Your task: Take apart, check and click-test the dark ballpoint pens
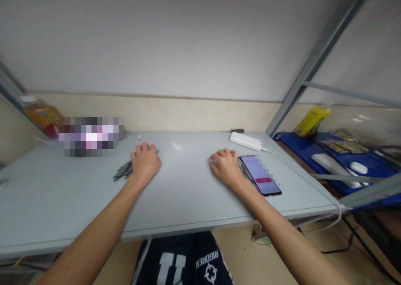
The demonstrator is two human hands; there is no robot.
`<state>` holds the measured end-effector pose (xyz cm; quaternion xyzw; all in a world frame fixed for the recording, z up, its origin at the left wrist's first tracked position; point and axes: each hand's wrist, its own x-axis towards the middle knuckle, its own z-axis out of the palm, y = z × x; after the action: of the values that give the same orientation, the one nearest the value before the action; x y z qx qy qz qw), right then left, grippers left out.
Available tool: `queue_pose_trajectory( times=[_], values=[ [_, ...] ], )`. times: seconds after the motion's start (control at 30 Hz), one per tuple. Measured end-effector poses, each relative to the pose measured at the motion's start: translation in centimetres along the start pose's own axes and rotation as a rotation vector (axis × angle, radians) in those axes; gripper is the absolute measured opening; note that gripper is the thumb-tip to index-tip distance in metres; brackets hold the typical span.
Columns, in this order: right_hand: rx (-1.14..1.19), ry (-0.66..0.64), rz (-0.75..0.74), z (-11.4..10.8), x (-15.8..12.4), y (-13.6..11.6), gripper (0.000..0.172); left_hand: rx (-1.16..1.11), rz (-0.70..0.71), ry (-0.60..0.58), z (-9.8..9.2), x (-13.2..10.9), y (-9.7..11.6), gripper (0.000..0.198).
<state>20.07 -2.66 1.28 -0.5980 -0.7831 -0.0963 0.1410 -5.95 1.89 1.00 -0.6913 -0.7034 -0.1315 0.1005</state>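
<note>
Left hand (145,162) and right hand (227,166) palm-down, fingers (144,146) bent, forearms (108,218) outstretched.

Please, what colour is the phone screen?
The phone screen is mostly lavender, with a red bar; best seen in the head view.

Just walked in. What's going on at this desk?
A person has both hands on a pale desk. The left hand lies over a bunch of slim dark items that sticks out beside it; its grip is hidden. The right hand is palm down next to a lit phone; I can't tell if it holds anything. Farther back lie a long white block with a cable and a screwdriver.
</note>
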Motion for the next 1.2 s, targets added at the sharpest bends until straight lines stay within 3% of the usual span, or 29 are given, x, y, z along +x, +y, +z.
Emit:
queue_pose_trajectory(
  times=[0.1,0.4,0.53,0.63,0.77,0.9,1.03,1.2],
  values=[
    [0.036,0.015,-0.033,0.6,0.0,-0.5,0.02,0.052,-0.037,-0.075,0.1,0.1,-0.1,0.036],
    [0.112,0.032,-0.075,2.0,-0.4,-1.5,0.018,0.01,0.069,-0.009,0.3,0.5,-0.9,0.036],
    [0.139,0.044,-0.081,2.0,-0.5,-1.7,0.018,-0.11,0.135,0.11,0.8,1.0,-1.0,0.031],
    [0.172,0.077,-0.092,2.0,-0.5,-1.9,0.023,-0.291,0.252,0.179,1.1,0.7,0.0,0.027],
    [0.254,0.168,-0.171,2.1,-0.5,-2.1,0.042,-0.635,0.489,0.029,0.9,-0.9,2.7,0.024],
    [0.321,0.205,-0.307,2.4,-0.4,-1.9,0.031,-0.943,0.605,-0.161,0.7,-2.5,4.6,0.026],
    [0.39,0.238,-0.303,2.7,-0.4,-1.6,0.023,-0.986,0.577,-0.181,0.6,-2.6,4.5,0.024],
    [0.534,0.322,-0.109,2.3,-0.6,-0.9,0.021,-0.842,0.567,-0.096,0.4,-1.6,3.1,0.02]
  ],
)
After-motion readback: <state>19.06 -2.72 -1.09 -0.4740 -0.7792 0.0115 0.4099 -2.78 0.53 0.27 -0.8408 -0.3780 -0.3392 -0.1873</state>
